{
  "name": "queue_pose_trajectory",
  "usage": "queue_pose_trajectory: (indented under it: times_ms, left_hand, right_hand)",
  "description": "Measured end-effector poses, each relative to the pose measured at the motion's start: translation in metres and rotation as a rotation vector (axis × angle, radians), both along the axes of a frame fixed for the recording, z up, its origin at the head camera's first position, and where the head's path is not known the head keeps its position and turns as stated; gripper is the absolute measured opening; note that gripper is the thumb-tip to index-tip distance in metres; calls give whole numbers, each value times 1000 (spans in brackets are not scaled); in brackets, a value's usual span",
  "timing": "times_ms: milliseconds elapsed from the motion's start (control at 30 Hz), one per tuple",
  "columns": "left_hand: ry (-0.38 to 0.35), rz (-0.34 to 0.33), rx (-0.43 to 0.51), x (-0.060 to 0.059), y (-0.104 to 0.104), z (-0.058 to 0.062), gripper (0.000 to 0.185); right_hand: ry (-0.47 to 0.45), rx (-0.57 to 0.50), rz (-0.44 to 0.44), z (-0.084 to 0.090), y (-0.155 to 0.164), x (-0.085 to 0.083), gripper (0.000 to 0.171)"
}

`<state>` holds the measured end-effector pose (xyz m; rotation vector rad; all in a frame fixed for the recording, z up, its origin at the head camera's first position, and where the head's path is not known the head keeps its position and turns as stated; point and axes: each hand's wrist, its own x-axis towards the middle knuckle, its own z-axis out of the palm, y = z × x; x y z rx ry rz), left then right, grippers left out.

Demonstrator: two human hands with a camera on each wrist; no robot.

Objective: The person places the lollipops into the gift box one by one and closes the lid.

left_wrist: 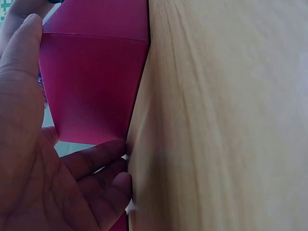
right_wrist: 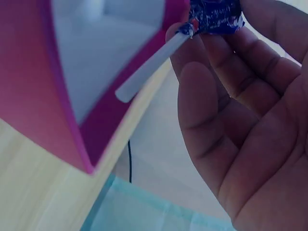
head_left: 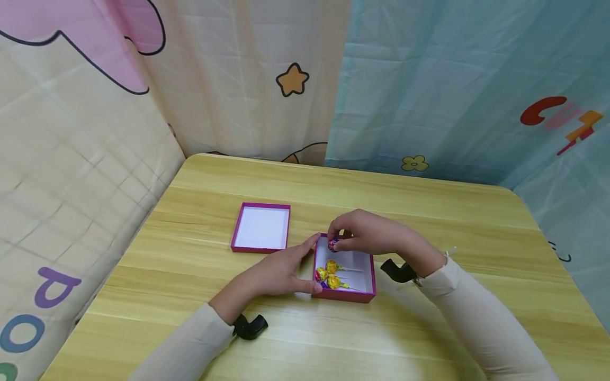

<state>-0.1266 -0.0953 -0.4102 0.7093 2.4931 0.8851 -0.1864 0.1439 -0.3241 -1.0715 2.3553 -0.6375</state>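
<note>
the left hand (head_left: 281,272) lies flat and spread against the outer left wall of the small square magenta cardboard box with a white inside (head_left: 369,278), thumb near the far corner and fingers along the near one; nothing is gripped, and the hand seems to brace the light box so it does not slide on the pale yellow wood-grain table (head_left: 429,211). in the left wrist view that magenta wall (left_wrist: 94,86) fills the frame beside the palm.

the right hand (head_left: 369,233) hovers over the box's far left corner and pinches the lollipop with a purple-blue foil wrapper and white stick (head_left: 334,244) by its head. the right wrist view shows the wrapper (right_wrist: 214,17) caught at the fingertips (right_wrist: 202,84), the stick slanting down toward the box's inside, so the sweet hangs just above the rim, not resting inside.

three more wrapped lollipops, yellow and red (head_left: 329,275), lie inside near the left wall, sticks pointing right. the matching magenta lid, white inside up (head_left: 261,227), sits to the left, apart from the box.
</note>
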Motion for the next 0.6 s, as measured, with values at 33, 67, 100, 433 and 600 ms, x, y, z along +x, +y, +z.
queue_pose_trajectory:
  times_ms: [33,67,100,433,600]
  left_hand:
    - [0,-2,3,0,0,0,110]
    - [-1,-3,4,0,0,-1,110]
    - [0,-5,4,0,0,-1,110]
    - [15,-13,8,1,-2,-1,109]
    - [18,-17,8,1,-2,0,108]
  right_hand:
    - [4,4,3,-2,-2,1,5]
    - [7,9,3,-4,-4,1,5]
    - [8,11,4,-7,-6,2,6]
    - [60,6,8,-25,-14,6,9]
    - [87,13,-16,-32,-16,9,11]
